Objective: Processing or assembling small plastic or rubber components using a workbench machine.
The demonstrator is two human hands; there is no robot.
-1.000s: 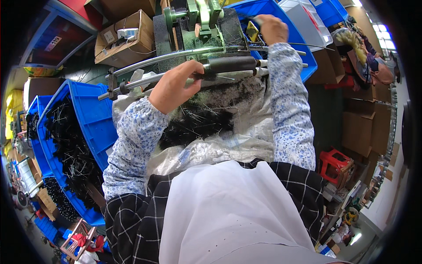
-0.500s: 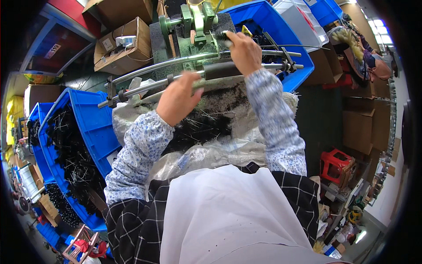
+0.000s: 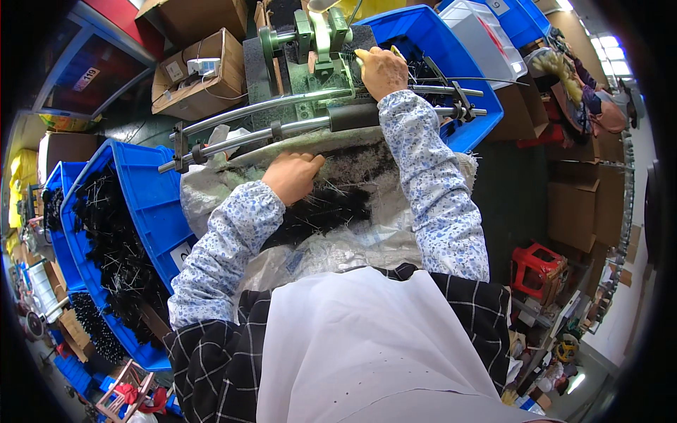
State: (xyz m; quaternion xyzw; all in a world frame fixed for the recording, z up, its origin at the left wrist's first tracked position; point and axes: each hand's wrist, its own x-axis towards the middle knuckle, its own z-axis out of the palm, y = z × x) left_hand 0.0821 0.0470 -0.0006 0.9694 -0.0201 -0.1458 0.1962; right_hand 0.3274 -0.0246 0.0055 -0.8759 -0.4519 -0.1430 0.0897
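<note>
We see a blue bin (image 3: 144, 211) of black pieces at the left, cardboard boxes (image 3: 201, 74) at the upper left, a red stool (image 3: 539, 271) at the lower right, and a clear lidded tub (image 3: 483, 32) up top.

Two metal rails (image 3: 296, 116) bar my way to the green machine (image 3: 310, 42); my right hand (image 3: 381, 70) reaches over them, blue bins (image 3: 151, 204) crowd my left.

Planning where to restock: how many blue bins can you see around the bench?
4 at least: a blue bin of black pieces on the left, another beyond it, one behind the right hand, one top right. Others may be hidden.
</note>
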